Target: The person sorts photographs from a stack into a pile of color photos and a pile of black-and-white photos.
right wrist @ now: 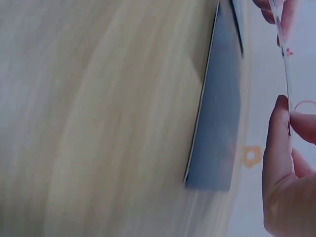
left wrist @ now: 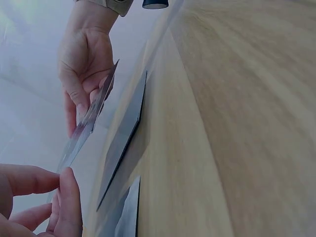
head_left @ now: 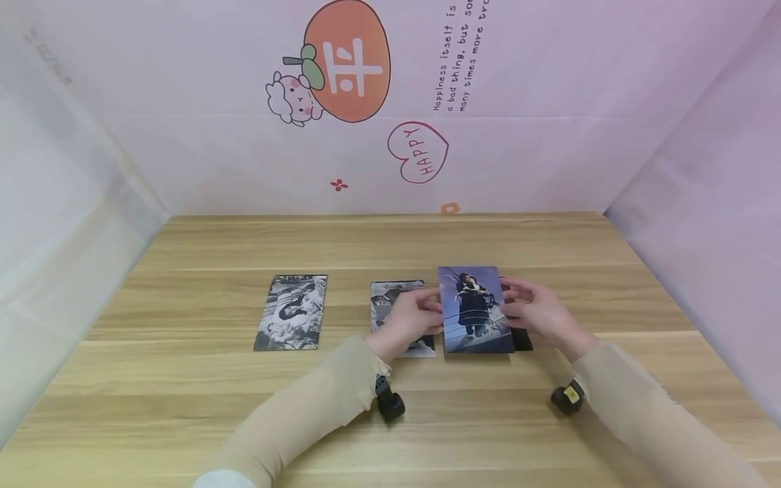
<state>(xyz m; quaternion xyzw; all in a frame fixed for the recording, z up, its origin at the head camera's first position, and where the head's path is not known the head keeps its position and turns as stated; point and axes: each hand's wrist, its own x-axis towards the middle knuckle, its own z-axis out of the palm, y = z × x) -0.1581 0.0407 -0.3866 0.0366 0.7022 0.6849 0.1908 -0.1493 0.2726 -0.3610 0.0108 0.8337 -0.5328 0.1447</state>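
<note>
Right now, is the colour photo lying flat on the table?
No: both hands, the left hand and the right hand, hold the colour photo by its edges, lifted above the table.

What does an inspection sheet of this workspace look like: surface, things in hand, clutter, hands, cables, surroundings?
Surface: wooden table, light grain.
Things in hand: colour photo held above the table by its two side edges; a dark card lies flat under it.
Clutter: black-and-white photo flat at the left; a second black-and-white photo partly hidden behind the left hand.
Hands: left hand pinches the colour photo's left edge; right hand pinches its right edge.
Cables: nothing seen; wrist cameras strapped on both sleeves.
Surroundings: pale pink backdrop with cartoon prints, white sheets at the sides.
</note>
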